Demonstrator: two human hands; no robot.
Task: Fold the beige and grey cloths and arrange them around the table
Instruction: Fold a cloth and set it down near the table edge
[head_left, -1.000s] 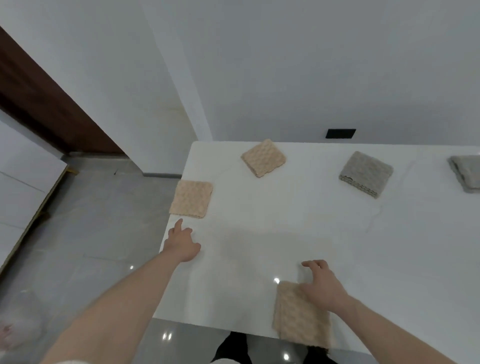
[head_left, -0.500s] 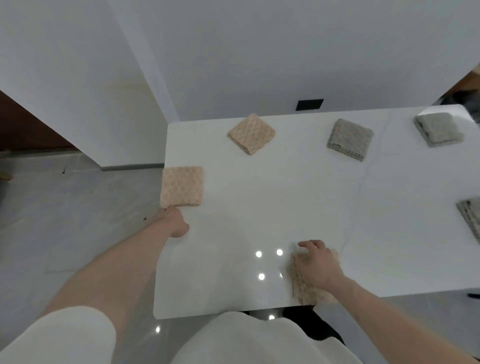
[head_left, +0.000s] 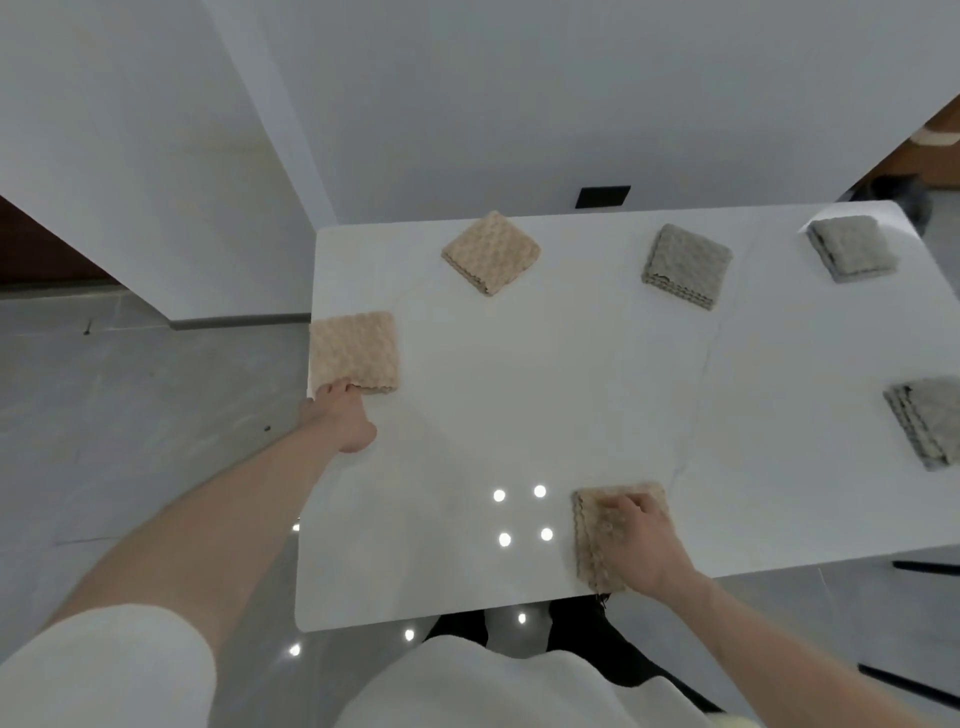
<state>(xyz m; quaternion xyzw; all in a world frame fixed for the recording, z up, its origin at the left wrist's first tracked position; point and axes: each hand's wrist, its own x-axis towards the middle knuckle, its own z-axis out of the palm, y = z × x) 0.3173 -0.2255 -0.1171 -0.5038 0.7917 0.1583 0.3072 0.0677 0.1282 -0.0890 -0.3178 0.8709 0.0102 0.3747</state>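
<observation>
The white surface (head_left: 545, 389) carries six folded cloths, arranged near its edges.

Beige cloths:
- One beige cloth (head_left: 354, 352) lies at the left edge, its sides roughly square to that edge.
- A second beige cloth (head_left: 491, 253) lies near the far edge, turned so a corner points toward the person.
- A third beige cloth (head_left: 597, 525) lies at the near edge, right of centre, with its layered fold edge facing left.

Grey cloths:
- One grey cloth (head_left: 687, 266) lies near the far edge, right of the second beige cloth and well apart from it.
- A second grey cloth (head_left: 852, 248) lies at the far right corner.
- A third grey cloth (head_left: 927, 428) lies at the right edge, partly cut off by the frame.

Hands:
- The left hand (head_left: 343, 421) reaches to the near left corner of the beige cloth at the left edge. Its fingertips touch that corner; whether they pinch it or only rest against it cannot be told, as the fingers are seen end-on.
- The right hand (head_left: 641, 545) lies palm down on the beige cloth at the near edge, fingers spread and lightly bent, pressing the cloth flat to the surface. It covers the right half of that cloth.

Both forearms are bare; a white sleeve (head_left: 109, 670) shows at the left upper arm. Four bright light reflections (head_left: 519, 514) sit on the surface just left of the near beige cloth.
</observation>
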